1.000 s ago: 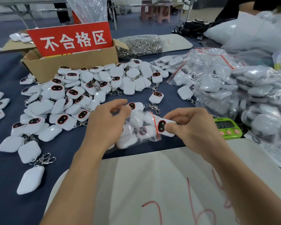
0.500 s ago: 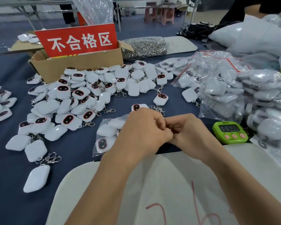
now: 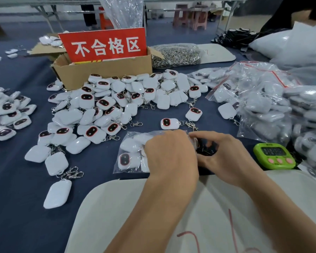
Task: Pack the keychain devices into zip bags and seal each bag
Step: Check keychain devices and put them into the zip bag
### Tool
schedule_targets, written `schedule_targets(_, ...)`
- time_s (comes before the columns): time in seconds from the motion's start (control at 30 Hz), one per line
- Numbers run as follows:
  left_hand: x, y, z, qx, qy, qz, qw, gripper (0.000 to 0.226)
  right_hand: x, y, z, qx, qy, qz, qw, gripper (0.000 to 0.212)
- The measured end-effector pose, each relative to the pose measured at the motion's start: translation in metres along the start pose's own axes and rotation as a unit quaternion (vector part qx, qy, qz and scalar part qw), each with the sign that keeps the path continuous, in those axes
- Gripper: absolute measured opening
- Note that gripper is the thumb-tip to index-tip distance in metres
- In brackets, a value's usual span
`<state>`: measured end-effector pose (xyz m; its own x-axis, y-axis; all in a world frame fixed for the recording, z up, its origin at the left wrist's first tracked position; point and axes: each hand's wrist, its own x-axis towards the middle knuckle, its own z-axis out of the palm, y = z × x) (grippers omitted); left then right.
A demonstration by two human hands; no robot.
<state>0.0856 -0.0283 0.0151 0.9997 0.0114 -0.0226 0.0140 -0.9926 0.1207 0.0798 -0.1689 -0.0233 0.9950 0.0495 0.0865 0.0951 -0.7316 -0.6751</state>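
A clear zip bag [image 3: 133, 152] holding several white keychain devices lies on the blue cloth in front of me. My left hand [image 3: 171, 154] covers the bag's right end, fingers curled over its top edge. My right hand [image 3: 224, 157] meets it from the right, thumb and fingers pinching the same edge near the seal. The seal itself is hidden under both hands. A loose pile of white keychain devices [image 3: 106, 108] with dark oval faces spreads behind and to the left. Two single devices [image 3: 169, 123] lie just beyond my hands.
A cardboard box [image 3: 102, 70] with a red sign stands at the back. A bag of metal clasps [image 3: 175, 55] lies beside it. Filled zip bags [image 3: 266, 106] are heaped at the right. A green timer [image 3: 274, 155] sits by my right hand. A white board [image 3: 171, 216] lies under my forearms.
The bag was held up between both hands, then laid flat to the left. My hands came together at its right edge and now pinch along it.
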Motion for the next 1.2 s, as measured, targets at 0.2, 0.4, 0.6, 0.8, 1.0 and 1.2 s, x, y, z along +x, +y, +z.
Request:
schedule_targets(0.2, -0.015, 0.025, 0.012, 0.0, 0.037, 0.107, 0.994, 0.016, -0.004, -0.005, 0.0, 0.002, -0.013, 0.008, 1.0, 0.057)
schedule_targets(0.4, 0.002, 0.005, -0.004, -0.141, 0.086, 0.102, 0.981, 0.022, -0.003, -0.004, 0.007, -0.048, 0.02, -0.004, 0.999, 0.019)
schedule_targets(0.6, 0.03, -0.108, -0.033, -0.393, 0.246, -0.123, 0.877, 0.023, -0.006, 0.007, -0.004, -0.056, -0.023, -0.036, 0.997, 0.019)
schedule_targets(0.8, 0.038, -0.125, -0.023, -0.332, 0.23, -0.199, 0.893, 0.025, -0.003, 0.007, 0.007, -0.013, 0.027, -0.015, 0.999, 0.014)
schedule_targets(1.0, 0.039, -0.114, -0.014, -0.249, 0.174, -0.15, 0.941, 0.032, 0.004, -0.005, 0.023, -0.04, 0.06, -0.054, 0.996, 0.012)
schedule_targets(1.2, 0.042, -0.121, -0.011, -0.26, 0.192, -0.168, 0.931, 0.03, 0.011, 0.002, 0.01, 0.103, 0.195, 0.047, 0.974, 0.044)
